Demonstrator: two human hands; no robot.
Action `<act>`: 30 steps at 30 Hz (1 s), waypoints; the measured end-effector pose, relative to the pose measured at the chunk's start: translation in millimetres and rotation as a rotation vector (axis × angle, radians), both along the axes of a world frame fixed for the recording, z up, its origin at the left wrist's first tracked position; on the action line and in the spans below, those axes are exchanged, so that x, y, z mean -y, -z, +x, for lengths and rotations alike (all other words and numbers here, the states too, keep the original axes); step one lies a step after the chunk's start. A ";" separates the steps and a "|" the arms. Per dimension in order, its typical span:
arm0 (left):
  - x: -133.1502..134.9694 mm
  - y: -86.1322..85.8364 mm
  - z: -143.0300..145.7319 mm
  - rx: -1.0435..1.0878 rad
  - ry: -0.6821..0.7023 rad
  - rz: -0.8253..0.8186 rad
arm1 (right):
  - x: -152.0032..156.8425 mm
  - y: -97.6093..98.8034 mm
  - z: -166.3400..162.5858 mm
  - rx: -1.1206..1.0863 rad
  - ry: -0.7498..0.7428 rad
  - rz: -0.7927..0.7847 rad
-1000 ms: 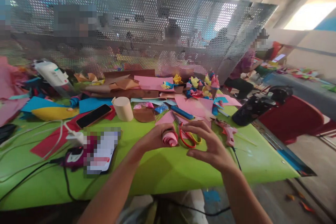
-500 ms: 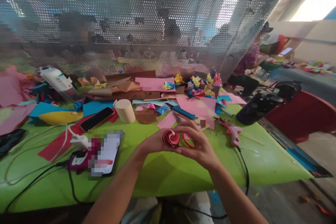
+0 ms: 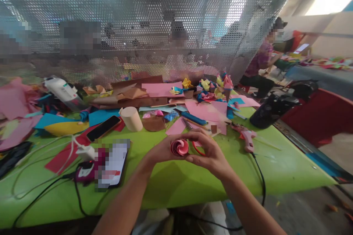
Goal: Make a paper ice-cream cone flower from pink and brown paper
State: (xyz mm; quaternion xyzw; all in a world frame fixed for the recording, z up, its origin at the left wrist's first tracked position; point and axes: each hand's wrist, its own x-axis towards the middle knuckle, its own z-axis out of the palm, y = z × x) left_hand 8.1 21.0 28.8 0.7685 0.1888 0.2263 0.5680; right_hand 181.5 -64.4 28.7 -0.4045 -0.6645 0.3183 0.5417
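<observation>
Between my two hands, above the green table (image 3: 176, 187), is a rolled pink paper rose (image 3: 179, 148), its spiral facing me. My left hand (image 3: 161, 148) is closed around its left and far side, with most of its fingers hidden behind the rose. The thumb and fingers of my right hand (image 3: 205, 148) curl in from the right, the thumb tip touching the flower's edge. Red scissor-like handle loops (image 3: 198, 148) show inside my right hand; the rest of that tool is hidden.
A pink glue gun (image 3: 248, 141) with a black cord lies at right, near a dark bottle (image 3: 268, 112). At left are a phone (image 3: 117, 163), a power strip (image 3: 86, 170) and cables. Behind my hands stand a cream paper roll (image 3: 131, 118), coloured paper (image 3: 206, 110) and a perforated metal screen (image 3: 154, 18).
The camera view has shifted slightly. My hands stay around the paper rose, which has turned a little so its spiral shows differently.
</observation>
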 end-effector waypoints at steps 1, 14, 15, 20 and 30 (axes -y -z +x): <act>0.2 -0.6 0.1 0.001 -0.010 -0.005 | 1.2 0.1 0.0 -0.002 0.006 0.006; 1.8 -5.3 1.5 -0.070 -0.069 -0.126 | -0.5 1.3 0.1 -0.043 0.034 -0.054; 1.8 -5.3 1.7 -0.065 -0.065 -0.143 | -1.3 1.1 0.7 -0.046 0.033 -0.061; 2.5 -1.7 4.8 0.004 -0.089 -0.289 | -10.6 -5.1 5.3 -0.039 0.165 -0.048; 2.3 2.0 10.2 0.075 -0.064 -0.439 | -33.5 -23.5 7.0 0.151 0.330 0.108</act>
